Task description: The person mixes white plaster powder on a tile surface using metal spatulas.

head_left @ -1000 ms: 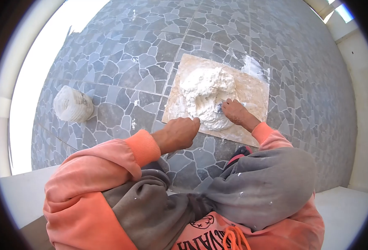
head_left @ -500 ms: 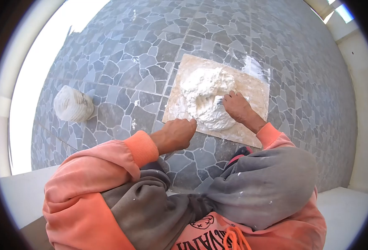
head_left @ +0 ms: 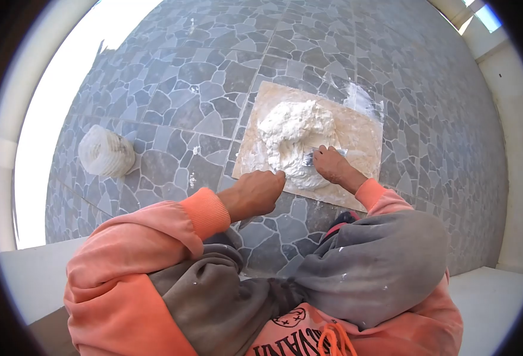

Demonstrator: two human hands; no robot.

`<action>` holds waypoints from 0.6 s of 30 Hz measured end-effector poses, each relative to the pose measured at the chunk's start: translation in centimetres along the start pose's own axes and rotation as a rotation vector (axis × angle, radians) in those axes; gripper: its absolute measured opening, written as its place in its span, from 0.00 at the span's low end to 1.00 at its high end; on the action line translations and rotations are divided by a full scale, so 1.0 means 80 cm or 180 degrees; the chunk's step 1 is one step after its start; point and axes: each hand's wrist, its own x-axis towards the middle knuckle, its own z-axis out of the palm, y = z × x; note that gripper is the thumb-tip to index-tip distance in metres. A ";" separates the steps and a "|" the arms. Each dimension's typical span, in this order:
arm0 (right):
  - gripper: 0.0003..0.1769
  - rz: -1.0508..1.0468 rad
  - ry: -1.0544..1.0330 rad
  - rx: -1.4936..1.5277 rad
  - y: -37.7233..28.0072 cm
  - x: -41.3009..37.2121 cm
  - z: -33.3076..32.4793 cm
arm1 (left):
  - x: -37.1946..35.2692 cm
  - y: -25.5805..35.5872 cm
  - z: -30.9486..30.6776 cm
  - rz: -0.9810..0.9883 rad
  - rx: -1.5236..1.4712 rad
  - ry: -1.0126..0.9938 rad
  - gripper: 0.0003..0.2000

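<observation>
A mound of white, wet paste like plaster or putty [head_left: 297, 126] lies on a square tan board [head_left: 359, 133] on the floor. My right hand [head_left: 335, 166] is closed around a metal scraper [head_left: 309, 159], whose blade rests in the lower part of the paste. Most of the scraper's handle is hidden by my fingers. My left hand [head_left: 255, 193] is a fist just off the board's near left corner. A thin greyish edge shows below that fist, but what it holds is too hidden to name.
A whitish translucent ribbed container [head_left: 105, 152] lies on the stone-patterned tile floor [head_left: 196, 77] to the left. White smears [head_left: 361, 99] mark the tiles beyond the board. My knees and a dark shoe with a red edge [head_left: 343, 221] are close to the board's near side.
My right hand has moved slightly down and toward me, with the scraper drawn through the paste. The paste near the blade looks flatter. My left fist has shifted a little right.
</observation>
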 end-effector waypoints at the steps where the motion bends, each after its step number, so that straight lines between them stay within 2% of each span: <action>1: 0.07 -0.0081 -0.0070 0.0093 0.005 -0.005 -0.015 | 0.001 -0.001 0.001 -0.0011 0.0010 0.0016 0.13; 3: 0.07 -0.0109 -0.0125 0.0175 0.016 -0.017 -0.048 | -0.003 -0.008 0.008 0.0019 -0.0059 0.0086 0.12; 6: 0.06 0.0155 0.0311 -0.0066 0.012 -0.036 -0.044 | -0.004 -0.011 0.010 0.0072 -0.0115 0.0045 0.12; 7: 0.06 0.0063 0.0476 -0.0178 0.005 -0.042 -0.031 | -0.003 -0.011 0.008 0.0082 -0.0124 0.0016 0.12; 11: 0.06 -0.0299 0.0046 0.0058 0.010 -0.055 -0.012 | 0.003 -0.008 0.011 0.0122 -0.0089 0.0147 0.12; 12: 0.06 -0.0190 0.0246 0.0235 0.021 -0.058 -0.023 | 0.001 -0.007 0.010 0.0096 -0.0081 0.0147 0.12; 14: 0.05 0.0217 0.0555 -0.0069 0.037 -0.055 -0.038 | 0.000 -0.008 0.008 0.0082 -0.0059 0.0100 0.12; 17: 0.06 0.0724 0.0555 -0.0333 0.049 -0.039 -0.020 | 0.001 -0.003 0.003 0.0071 -0.0050 -0.0022 0.12; 18: 0.06 0.0551 0.0320 -0.0327 0.050 -0.036 0.001 | 0.000 0.002 -0.002 0.0033 -0.0039 -0.0034 0.13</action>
